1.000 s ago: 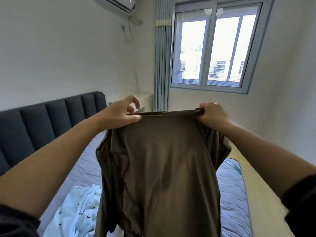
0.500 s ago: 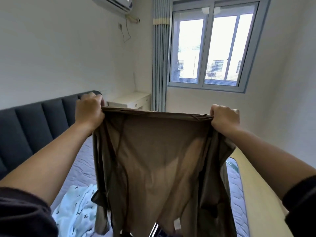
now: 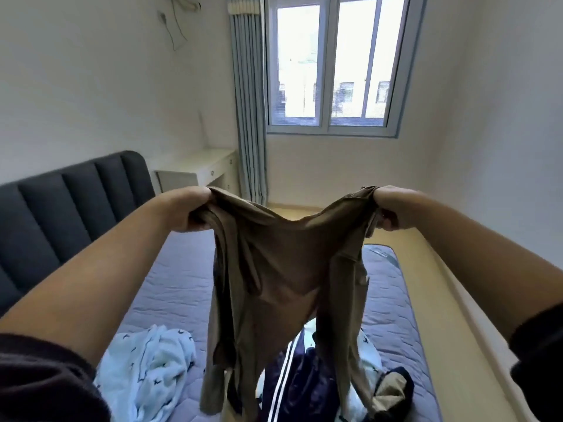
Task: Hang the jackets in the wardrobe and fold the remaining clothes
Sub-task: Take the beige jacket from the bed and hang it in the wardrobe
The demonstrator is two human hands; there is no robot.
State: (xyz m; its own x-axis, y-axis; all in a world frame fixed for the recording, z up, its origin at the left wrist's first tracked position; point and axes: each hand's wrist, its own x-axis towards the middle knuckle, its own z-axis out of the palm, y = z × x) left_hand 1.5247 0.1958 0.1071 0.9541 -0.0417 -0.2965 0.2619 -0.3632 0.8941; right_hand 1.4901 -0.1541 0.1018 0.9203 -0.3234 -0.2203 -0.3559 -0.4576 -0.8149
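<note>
Above the bed (image 3: 170,287), a brown shirt (image 3: 283,269) is held up, its top edge gripped by the left hand (image 3: 185,211) and right hand (image 3: 393,210), sagging between them; other clothes (image 3: 146,373) are heaped below

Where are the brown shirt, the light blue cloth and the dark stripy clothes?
brown shirt (image 3: 283,269): head view, middle of hanging cloth.
light blue cloth (image 3: 146,370): head view, its crumpled middle.
dark stripy clothes (image 3: 304,391): head view, navy part beside stripes.
</note>
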